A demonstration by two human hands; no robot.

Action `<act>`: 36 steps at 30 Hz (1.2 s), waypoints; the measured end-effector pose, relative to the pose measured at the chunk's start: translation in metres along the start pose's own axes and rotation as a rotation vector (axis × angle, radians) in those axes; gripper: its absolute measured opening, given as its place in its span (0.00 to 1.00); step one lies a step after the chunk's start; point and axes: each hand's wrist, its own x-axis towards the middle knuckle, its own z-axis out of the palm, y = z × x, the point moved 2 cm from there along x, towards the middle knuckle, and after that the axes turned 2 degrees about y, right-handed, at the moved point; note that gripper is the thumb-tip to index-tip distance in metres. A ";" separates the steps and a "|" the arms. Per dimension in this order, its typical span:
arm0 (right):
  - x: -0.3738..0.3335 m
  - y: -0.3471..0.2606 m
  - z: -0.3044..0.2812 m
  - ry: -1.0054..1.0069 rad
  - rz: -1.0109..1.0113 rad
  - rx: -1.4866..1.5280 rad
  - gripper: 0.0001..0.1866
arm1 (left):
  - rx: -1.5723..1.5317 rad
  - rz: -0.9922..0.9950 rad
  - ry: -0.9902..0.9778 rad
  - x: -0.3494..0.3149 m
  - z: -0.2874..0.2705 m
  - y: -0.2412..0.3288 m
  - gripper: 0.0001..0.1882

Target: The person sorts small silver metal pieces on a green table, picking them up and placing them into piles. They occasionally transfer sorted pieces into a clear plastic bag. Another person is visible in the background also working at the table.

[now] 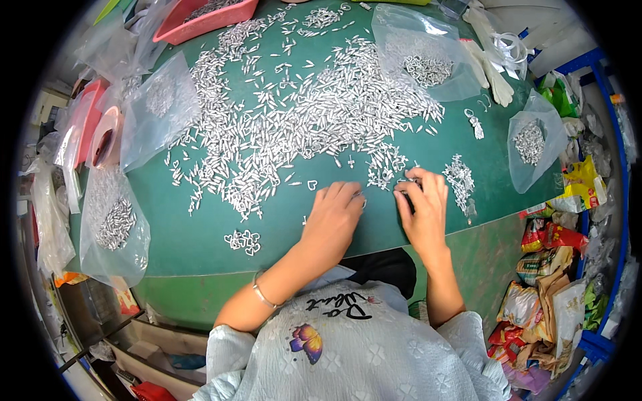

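Note:
A large spread of small silver metal pendants (334,117), mostly slim and pointed, covers the green table (180,234). At the spread's near edge, my left hand (332,217) is closed with its fingers bent together and pointing down. Whatever lies under those fingertips is hidden. To its right, my right hand (426,207) is curled, thumb and fingers drawn in beside a few loose pendants; anything between them is too small to tell. A lone heart-shaped pendant (312,185) lies just beyond my left hand, and a cross-shaped one (351,162) sits farther off.
Heart-shaped pieces form a small cluster (243,241) at near left; another pile (459,184) lies right of my right hand. Clear plastic bags (115,227) of metal pieces line both sides. A pink tray (200,20) and white gloves (493,77) stand at the back.

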 end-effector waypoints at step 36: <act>-0.014 -0.047 0.015 -0.214 0.056 0.576 0.11 | -0.304 -0.327 0.256 -0.016 -0.039 -0.011 0.06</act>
